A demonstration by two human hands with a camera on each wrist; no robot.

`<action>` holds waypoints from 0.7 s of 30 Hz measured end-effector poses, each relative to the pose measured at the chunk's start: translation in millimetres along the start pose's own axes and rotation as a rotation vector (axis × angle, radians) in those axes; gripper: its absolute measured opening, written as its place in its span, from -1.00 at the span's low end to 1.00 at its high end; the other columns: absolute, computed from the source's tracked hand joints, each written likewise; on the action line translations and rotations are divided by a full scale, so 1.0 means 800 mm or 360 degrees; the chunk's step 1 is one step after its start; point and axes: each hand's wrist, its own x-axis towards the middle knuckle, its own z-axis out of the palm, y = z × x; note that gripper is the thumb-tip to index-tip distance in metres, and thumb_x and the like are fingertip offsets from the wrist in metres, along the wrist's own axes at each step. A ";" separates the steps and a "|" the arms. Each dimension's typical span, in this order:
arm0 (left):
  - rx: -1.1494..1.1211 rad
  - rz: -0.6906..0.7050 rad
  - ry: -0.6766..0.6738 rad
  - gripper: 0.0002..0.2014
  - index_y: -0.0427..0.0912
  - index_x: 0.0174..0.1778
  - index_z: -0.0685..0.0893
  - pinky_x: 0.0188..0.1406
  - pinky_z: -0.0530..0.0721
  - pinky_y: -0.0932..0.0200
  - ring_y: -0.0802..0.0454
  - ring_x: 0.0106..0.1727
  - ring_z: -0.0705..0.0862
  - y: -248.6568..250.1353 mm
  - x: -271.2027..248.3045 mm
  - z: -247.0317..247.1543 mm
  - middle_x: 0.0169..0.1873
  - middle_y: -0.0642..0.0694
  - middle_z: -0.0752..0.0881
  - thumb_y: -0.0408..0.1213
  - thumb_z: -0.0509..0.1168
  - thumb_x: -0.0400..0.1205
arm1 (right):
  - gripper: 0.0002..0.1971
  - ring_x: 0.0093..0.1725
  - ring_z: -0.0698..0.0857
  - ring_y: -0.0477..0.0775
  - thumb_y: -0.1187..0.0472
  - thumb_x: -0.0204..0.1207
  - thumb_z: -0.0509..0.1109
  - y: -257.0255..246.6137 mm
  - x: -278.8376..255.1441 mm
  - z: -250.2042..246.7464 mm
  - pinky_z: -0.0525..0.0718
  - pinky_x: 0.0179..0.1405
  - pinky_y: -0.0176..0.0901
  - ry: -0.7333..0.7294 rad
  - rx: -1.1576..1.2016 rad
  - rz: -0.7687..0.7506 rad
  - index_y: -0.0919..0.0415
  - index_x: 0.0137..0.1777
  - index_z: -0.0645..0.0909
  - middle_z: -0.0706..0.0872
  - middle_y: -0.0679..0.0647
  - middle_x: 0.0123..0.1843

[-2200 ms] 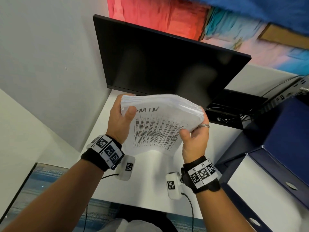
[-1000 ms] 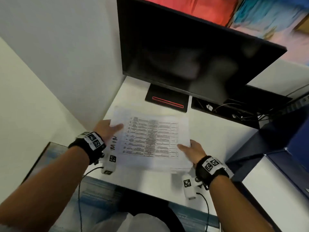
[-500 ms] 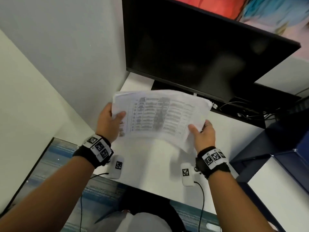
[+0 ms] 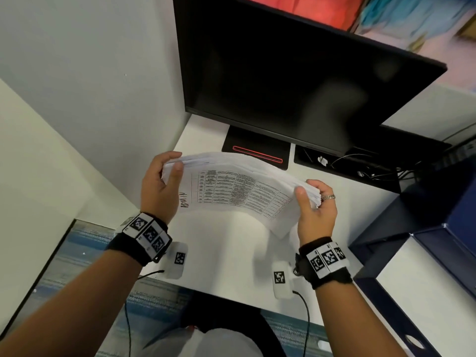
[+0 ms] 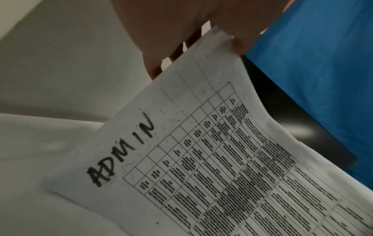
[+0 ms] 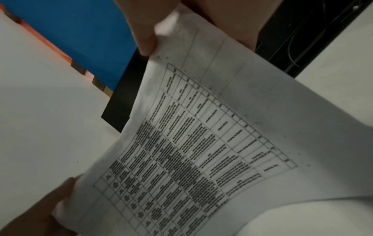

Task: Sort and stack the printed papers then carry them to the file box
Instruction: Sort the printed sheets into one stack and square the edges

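We hold the stack of papers (image 4: 239,186) above the white bench (image 4: 231,253), one hand at each short end. Our left hand (image 4: 157,184) has a closed grip on the left end, thumb on top of the top sheet and fingers curled underneath. Our right hand (image 4: 315,210) has the same closed grip on the right end, thumb on top and fingers under, with a ring (image 4: 327,197) on one finger. The stack bows upward in the middle and its near right corner droops toward the bench. The top sheet carries a printed table and the handwritten word "ADMIN" along its left edge, plain in the left wrist view (image 5: 121,150). The right wrist view shows the same printed table (image 6: 191,151) with our thumb at its edge. Behind the stack stands a dark monitor (image 4: 296,86) on its stand, with cables (image 4: 365,166) to its right. A dark blue box (image 4: 438,240) sits at the right, well apart from the papers.
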 end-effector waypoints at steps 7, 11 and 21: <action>0.0091 -0.0002 0.0017 -0.85 -0.01 0.11 0.69 -0.17 0.52 0.60 0.48 -0.07 0.62 -0.007 0.016 0.001 0.03 0.05 0.71 -0.28 0.23 0.74 | -0.83 0.02 0.69 -0.26 0.33 0.60 0.38 -0.008 0.009 0.001 0.70 0.02 -0.24 -0.0026 -0.0089 -0.0083 0.04 -0.14 0.65 0.78 -0.02 0.07; 0.0226 0.0097 -0.0004 -0.82 0.03 0.16 0.70 0.02 0.49 0.60 0.54 0.02 0.58 -0.008 0.019 -0.003 0.01 0.21 0.68 -0.25 0.24 0.74 | -0.90 0.02 0.69 -0.27 0.42 0.56 0.38 -0.008 0.008 -0.001 0.63 0.12 -0.39 0.0095 -0.0162 -0.0181 0.23 -0.09 0.67 0.79 0.10 0.07; 0.0270 0.0269 -0.0101 -0.71 -0.20 0.22 0.77 0.15 0.50 0.60 0.50 0.06 0.59 -0.009 0.017 -0.001 0.07 -0.06 0.68 -0.28 0.47 0.58 | -0.86 0.16 0.71 -0.02 0.43 0.54 0.44 -0.002 0.002 -0.006 0.64 0.23 -0.23 -0.0027 -0.0415 -0.0469 0.18 -0.14 0.73 0.77 0.12 0.08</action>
